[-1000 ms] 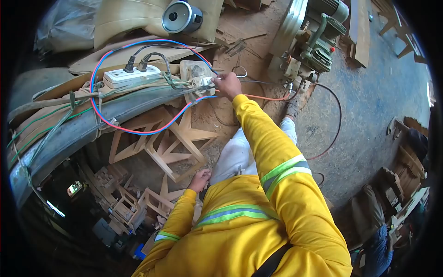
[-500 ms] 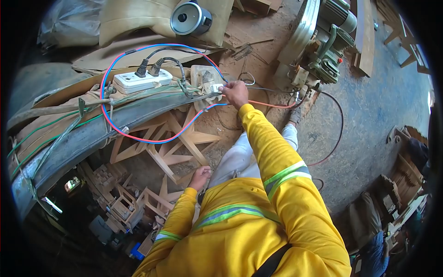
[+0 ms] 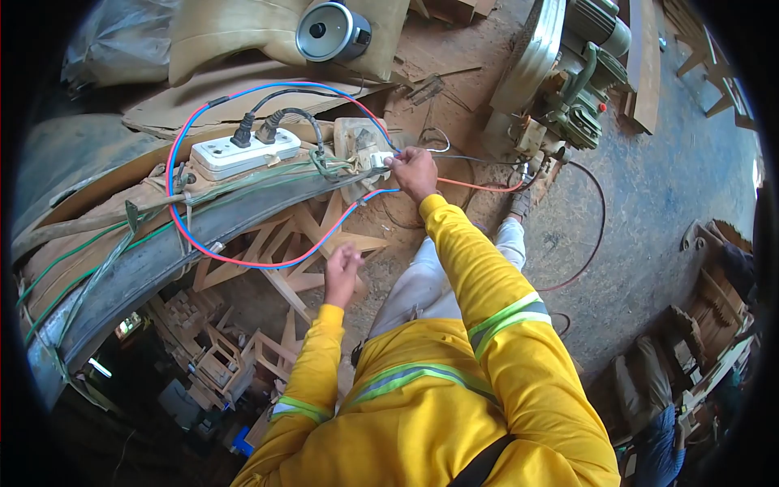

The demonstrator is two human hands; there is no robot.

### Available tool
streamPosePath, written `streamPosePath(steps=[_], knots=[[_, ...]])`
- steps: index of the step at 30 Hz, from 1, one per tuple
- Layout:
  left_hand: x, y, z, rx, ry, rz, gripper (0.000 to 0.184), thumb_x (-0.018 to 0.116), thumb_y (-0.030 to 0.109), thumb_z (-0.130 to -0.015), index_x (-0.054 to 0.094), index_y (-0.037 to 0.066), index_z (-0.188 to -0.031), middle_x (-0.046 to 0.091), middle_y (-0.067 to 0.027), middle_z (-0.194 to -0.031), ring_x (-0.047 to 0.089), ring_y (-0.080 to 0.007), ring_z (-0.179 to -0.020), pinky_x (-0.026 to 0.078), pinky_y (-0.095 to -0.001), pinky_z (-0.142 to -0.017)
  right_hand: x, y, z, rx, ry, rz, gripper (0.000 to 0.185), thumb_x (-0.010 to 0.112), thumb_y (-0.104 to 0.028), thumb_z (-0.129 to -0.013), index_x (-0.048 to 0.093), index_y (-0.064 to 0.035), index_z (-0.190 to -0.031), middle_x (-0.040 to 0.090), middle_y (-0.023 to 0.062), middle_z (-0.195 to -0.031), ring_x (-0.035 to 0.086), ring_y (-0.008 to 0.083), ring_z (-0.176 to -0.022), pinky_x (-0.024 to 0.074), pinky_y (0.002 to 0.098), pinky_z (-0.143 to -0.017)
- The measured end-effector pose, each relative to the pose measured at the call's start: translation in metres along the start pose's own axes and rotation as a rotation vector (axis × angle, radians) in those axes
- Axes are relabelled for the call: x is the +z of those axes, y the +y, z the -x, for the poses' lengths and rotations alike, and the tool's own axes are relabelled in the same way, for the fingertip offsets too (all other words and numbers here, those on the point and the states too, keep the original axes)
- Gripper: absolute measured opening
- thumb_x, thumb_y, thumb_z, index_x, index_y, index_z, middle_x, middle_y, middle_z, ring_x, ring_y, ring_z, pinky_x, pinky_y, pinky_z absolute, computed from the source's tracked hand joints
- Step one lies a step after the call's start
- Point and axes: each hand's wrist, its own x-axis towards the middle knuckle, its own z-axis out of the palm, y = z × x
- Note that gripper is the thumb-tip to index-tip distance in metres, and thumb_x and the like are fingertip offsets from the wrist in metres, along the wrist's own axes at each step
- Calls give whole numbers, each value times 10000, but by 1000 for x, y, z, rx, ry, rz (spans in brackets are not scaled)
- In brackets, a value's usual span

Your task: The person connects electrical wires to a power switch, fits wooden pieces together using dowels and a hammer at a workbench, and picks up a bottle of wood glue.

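My right hand (image 3: pixel 415 173) pinches at a small white electrical fitting (image 3: pixel 380 159), a switch or plug, at the end of the bench edge. The red and blue cable (image 3: pixel 280 265) loops out from beside that hand and back again. Left of it lies a white power strip (image 3: pixel 243 152), with two black plugs (image 3: pixel 256 130) standing in it. My left hand (image 3: pixel 342 274) hangs in the air below the cable loop, its fingers loosely bent and apart, with nothing seen in them.
A grey metal bench edge (image 3: pixel 203 213) with green wires runs leftward. A lidded pot (image 3: pixel 327 34) stands at the back. A motor-driven machine (image 3: pixel 568 105) sits at the upper right, with an orange hose (image 3: pixel 479 187) near it. Wooden frames (image 3: pixel 280 284) lie below.
My left hand has risen from beside my hip toward the cable loop. My right hand stays at the white fitting. The view has shifted slightly.
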Motion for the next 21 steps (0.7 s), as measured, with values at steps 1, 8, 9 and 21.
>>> streamPosePath(steps=[1, 8, 9, 21], knots=[[3, 13, -14, 85, 40, -20, 328, 605, 58, -1002, 552, -32, -1312, 661, -70, -1070, 687, -157, -924, 567, -306, -839, 0, -1, 1, -6, -13, -8, 312, 850, -331, -766, 735, -49, -833, 725, 157, -799, 711, 328, -773, 539, 429, -732], [23, 79, -74, 241, 163, 27, 328, 662, 120, -996, 591, -15, -1286, 640, -11, -950, 622, -81, -800, 521, -236, -725, 7, 4, -2, 46, -21, 4, 323, 855, -342, -763, 737, -55, -851, 720, 143, -784, 707, 312, -766, 536, 426, -720], [26, 82, -75, 258, 148, 18, 326, 672, 123, -991, 603, -10, -1281, 635, 1, -925, 601, -68, -783, 506, -227, -708, 7, 3, 1, 39, -12, -1, 307, 854, -317, -769, 727, -46, -837, 704, 114, -751, 676, 259, -720, 526, 396, -694], [29, 86, -78, 258, 139, -34, 82, 690, 85, -967, 653, 26, -924, 568, 54, -828, 493, -32, -755, 428, -209, -677, 12, 8, -1, 83, -16, 0, 343, 856, -349, -767, 692, -48, -786, 723, 149, -791, 708, 313, -776, 535, 431, -722]])
